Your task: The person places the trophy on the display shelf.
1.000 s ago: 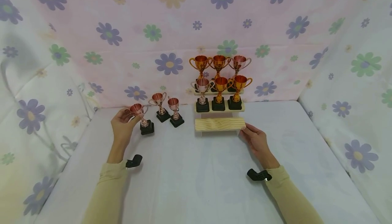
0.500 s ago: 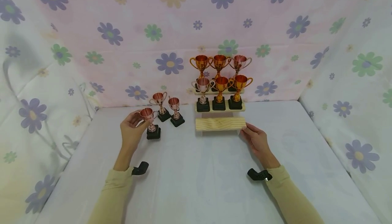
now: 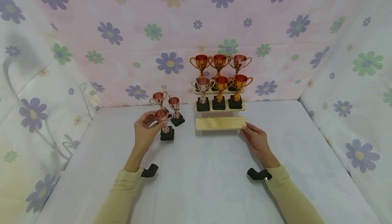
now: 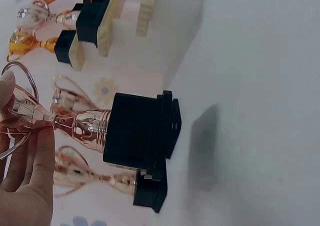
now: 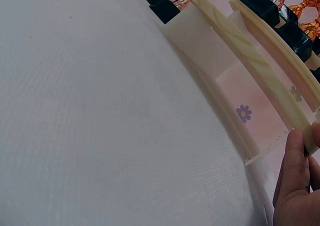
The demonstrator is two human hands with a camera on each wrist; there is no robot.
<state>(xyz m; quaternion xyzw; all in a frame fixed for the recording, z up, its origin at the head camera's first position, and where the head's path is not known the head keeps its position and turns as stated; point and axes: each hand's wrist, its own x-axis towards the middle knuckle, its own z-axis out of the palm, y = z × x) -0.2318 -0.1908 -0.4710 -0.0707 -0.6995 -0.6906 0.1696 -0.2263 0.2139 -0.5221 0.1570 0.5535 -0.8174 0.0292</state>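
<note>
My left hand (image 3: pixel 144 131) holds a rose-gold trophy (image 3: pixel 167 134) by its cup, thumb and fingers around it. The trophy stays upright; in the left wrist view its black base (image 4: pixel 132 130) shows a shadow falling apart from it on the cloth. Just behind are two more rose-gold trophies, one (image 3: pixel 158 97) partly hidden by the hand and one (image 3: pixel 174 104) in plain sight. My right hand (image 3: pixel 256 143) pinches the right end of the bare lowest board (image 3: pixel 219 124) of a three-step wooden display stand.
Gold and pinkish trophies fill the stand's middle step (image 3: pixel 218 103) and top step (image 3: pixel 240 62). A white cloth (image 3: pixel 196 179) covers the table. Behind it hangs a flowered curtain (image 3: pixel 137 9), with more flowered cloth at both sides.
My left hand has carried the rose-gold trophy rightward, in front of the other two and nearer the stand. The right hand keeps its hold on the board's end.
</note>
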